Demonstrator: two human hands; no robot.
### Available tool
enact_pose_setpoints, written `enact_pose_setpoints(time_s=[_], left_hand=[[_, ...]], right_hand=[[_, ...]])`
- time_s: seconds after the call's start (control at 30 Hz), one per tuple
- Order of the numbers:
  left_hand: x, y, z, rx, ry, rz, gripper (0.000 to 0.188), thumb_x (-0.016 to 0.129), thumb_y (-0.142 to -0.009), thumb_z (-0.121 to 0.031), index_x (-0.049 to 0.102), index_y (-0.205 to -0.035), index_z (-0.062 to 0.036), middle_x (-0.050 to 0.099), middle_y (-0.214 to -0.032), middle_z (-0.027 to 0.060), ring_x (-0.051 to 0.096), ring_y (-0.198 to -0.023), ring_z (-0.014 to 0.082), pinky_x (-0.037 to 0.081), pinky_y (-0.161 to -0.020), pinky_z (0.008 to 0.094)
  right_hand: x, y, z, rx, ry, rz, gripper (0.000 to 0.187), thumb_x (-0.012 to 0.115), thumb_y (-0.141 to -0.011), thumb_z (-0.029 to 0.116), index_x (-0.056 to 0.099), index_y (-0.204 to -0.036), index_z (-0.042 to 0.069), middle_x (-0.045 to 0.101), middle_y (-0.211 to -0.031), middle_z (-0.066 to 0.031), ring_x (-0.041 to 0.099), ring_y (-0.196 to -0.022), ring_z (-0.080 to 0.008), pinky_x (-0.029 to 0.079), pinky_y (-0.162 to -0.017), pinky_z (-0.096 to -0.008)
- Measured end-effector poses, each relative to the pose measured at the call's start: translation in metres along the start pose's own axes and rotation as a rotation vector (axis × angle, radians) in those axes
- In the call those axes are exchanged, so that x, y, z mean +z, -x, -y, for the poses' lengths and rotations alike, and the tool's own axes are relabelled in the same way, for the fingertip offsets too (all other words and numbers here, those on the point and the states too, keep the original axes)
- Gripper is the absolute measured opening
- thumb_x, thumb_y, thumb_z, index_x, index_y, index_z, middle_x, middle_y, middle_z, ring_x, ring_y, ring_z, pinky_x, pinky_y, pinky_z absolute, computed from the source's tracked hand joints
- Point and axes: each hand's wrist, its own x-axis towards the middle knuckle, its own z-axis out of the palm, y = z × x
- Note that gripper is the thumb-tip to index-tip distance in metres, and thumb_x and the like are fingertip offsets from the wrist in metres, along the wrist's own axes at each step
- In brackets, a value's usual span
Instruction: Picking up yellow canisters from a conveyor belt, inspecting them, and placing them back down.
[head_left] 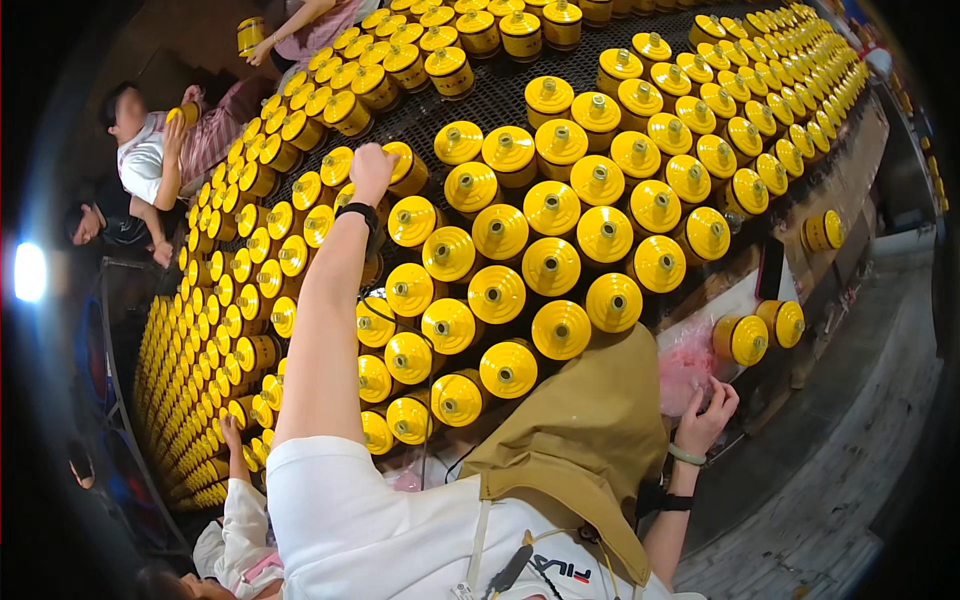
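Rows of yellow gas canisters [553,268], each with a small threaded valve on its domed top, surround my outstretched left arm. My left hand [372,172] is closed in a fist beside one yellow canister [405,168] partway across the rows. Whatever its fingers enclose is hidden. At the right, my right hand [705,412] has its fingers curled against a clear plastic bag [685,375] of small pink pieces. Anything between those fingertips is too small to make out. Two canisters [741,340] lie on their sides by the bag.
The canisters stand on a black mesh surface [495,95]. Another canister [823,231] lies on the right-hand ledge. Across the rows, a co-worker [150,150] holds a canister, and another person's hand [262,50] is near one. A co-worker's hand [231,432] reaches in at the lower left.
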Motion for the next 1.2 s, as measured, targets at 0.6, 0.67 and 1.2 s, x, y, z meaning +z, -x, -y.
enact_pose_setpoints(time_s=[0.6,0.67,1.2], left_hand=[[-0.164,0.146,-0.109,0.247,1.192,0.408,0.025,0.045,-0.101,-0.012,0.063,-0.115,-0.0012,0.063,-0.096,-0.0014,0.053,-0.078,0.0039,0.047,-0.074,0.0210],[-0.150,0.190,-0.142,0.273,1.222,0.571,0.024,0.046,-0.100,-0.011,0.064,-0.114,-0.0014,0.064,-0.101,-0.0004,0.055,-0.085,0.0049,0.046,-0.077,0.0213],[-0.107,0.325,-0.243,0.623,0.574,0.391,0.027,0.061,-0.089,-0.025,0.070,-0.083,-0.0006,0.066,-0.084,0.0140,0.064,-0.075,0.0334,0.050,-0.068,0.0423]], right_hand=[[-0.013,-0.004,0.086,-0.308,-0.389,0.083,0.026,0.065,-0.082,0.004,0.063,-0.108,0.005,0.062,-0.107,-0.0124,0.057,-0.105,-0.0317,0.045,-0.090,-0.0391],[-0.015,-0.011,0.118,-0.395,-0.577,0.116,0.031,0.071,-0.078,0.007,0.063,-0.108,0.006,0.061,-0.108,-0.0133,0.056,-0.106,-0.0324,0.046,-0.091,-0.0396],[-0.022,0.021,0.091,-0.463,-0.565,0.252,0.037,0.075,-0.074,0.008,0.065,-0.109,0.011,0.057,-0.118,-0.0096,0.054,-0.111,-0.0298,0.045,-0.096,-0.0390]])
